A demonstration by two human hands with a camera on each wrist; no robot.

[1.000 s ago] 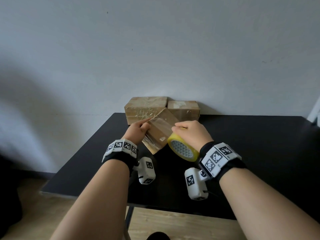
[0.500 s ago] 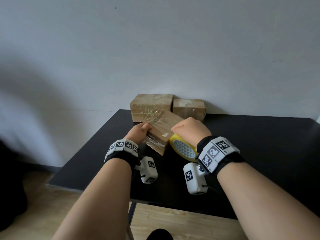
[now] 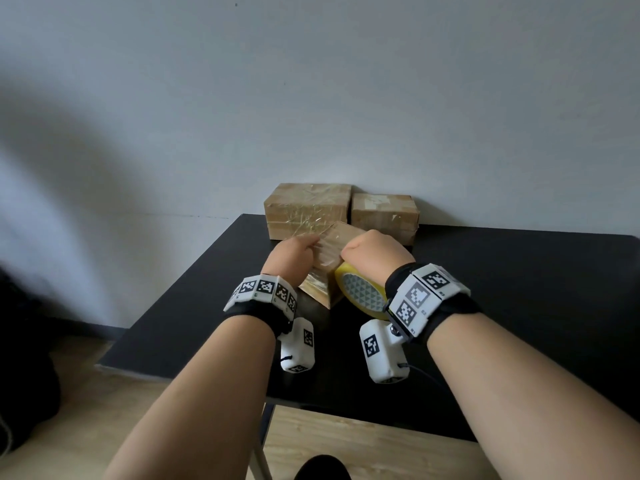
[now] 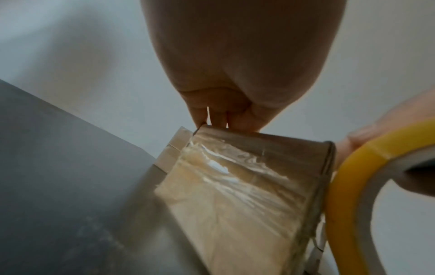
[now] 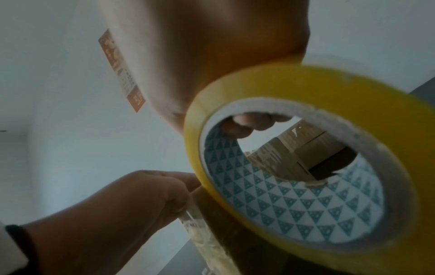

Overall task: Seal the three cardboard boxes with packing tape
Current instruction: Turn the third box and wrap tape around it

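Observation:
A small cardboard box (image 3: 327, 268) wrapped in glossy tape stands tilted on the black table (image 3: 519, 271), between my hands. My left hand (image 3: 294, 258) grips its upper left edge, fingers curled over the top; the left wrist view shows the box (image 4: 247, 186) under those fingers (image 4: 219, 119). My right hand (image 3: 375, 258) holds a yellow tape roll (image 3: 363, 294) against the box's right side, fingers hooked through the core (image 5: 249, 124). Two more taped boxes, one at left (image 3: 306, 209) and one at right (image 3: 384, 213), stand side by side at the wall.
The table's near edge (image 3: 346, 407) runs just under my wrists, with wooden floor (image 3: 346, 445) below. A pale wall (image 3: 311, 98) rises directly behind the two rear boxes. Bare dark tabletop spreads to the right of my hands.
The held box has tipped down and away from me, from standing steeply to lying lower on the table. Both hands followed it forward, the roll staying at its right side.

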